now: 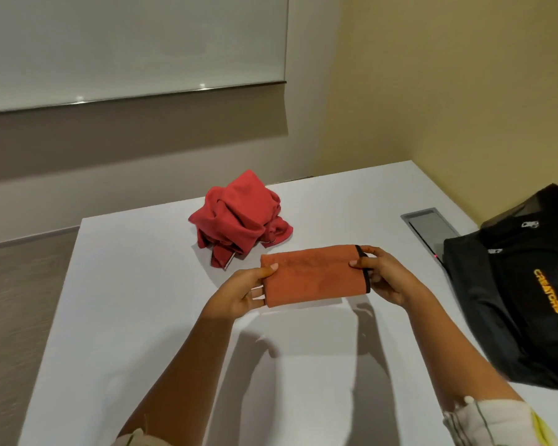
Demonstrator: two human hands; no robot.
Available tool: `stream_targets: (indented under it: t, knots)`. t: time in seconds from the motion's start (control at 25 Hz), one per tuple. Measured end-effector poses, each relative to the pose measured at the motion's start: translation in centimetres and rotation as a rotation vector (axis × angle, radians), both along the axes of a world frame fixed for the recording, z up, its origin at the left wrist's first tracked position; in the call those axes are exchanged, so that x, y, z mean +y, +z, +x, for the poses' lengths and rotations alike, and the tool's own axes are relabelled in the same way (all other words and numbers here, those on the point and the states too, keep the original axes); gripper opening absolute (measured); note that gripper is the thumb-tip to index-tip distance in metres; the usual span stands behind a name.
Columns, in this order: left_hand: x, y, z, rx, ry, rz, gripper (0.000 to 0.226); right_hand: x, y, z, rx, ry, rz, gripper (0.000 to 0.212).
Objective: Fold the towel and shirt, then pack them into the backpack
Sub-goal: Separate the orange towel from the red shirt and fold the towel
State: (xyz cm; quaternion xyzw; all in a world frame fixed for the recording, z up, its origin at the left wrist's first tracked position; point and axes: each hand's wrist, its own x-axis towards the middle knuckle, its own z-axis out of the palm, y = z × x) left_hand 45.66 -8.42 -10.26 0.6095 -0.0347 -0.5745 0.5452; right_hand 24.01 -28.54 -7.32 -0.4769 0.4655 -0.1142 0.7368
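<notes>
White surface [126,300] runs bare on the left. Toward its far middle lies the red shirt [240,217], a crumpled heap not yet folded. Just in front of it, the left hand [239,291] pinches the left end of the orange towel [316,275], thumb on top and fingers curled beneath. The towel is already folded into a compact rectangle and is held level just above the surface, casting a shadow below. Its right end, edged in black trim, is pinched the same way by the right hand [384,278], thumb over and fingers under. Further right a metal hatch [432,226] is set into the surface, and beyond it the black backpack [522,300] with yellow lettering lies at the right edge, well apart from the shirt. By my reading, the towel's folding is finished and the step in hand is carrying it to the backpack. That move calls for swinging the bundle rightward without letting the layers slip, and probably freeing one hand to hold the mouth of the bag; whether its zip is open I cannot tell. The shirt remains to be done.
</notes>
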Motion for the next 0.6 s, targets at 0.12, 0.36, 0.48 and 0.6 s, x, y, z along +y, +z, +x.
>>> stream_targets:
  t: [0.12, 0.36, 0.48, 0.6]
  knots:
    - [-6.8, 0.3, -0.2, 0.015, 0.047, 0.0, 0.037, -6.3, -0.4, -0.2, -0.001, -0.066, -0.006, 0.053]
    - [-18.3, -0.1, 0.4, 0.053, 0.165, -0.003, 0.02, -17.0, -1.1, 1.5, 0.016, -0.15, -0.101, 0.047]
    - [-23.2, -1.2, 1.2, 0.051, 0.167, 0.002, 0.022, -21.2, -2.2, 3.1, 0.102, -0.197, -0.198, 0.051]
    - [-27.3, -2.3, 2.0, 0.043, 0.156, 0.002, 0.035, -24.7, -3.8, 4.8, 0.208, -0.233, -0.28, 0.052]
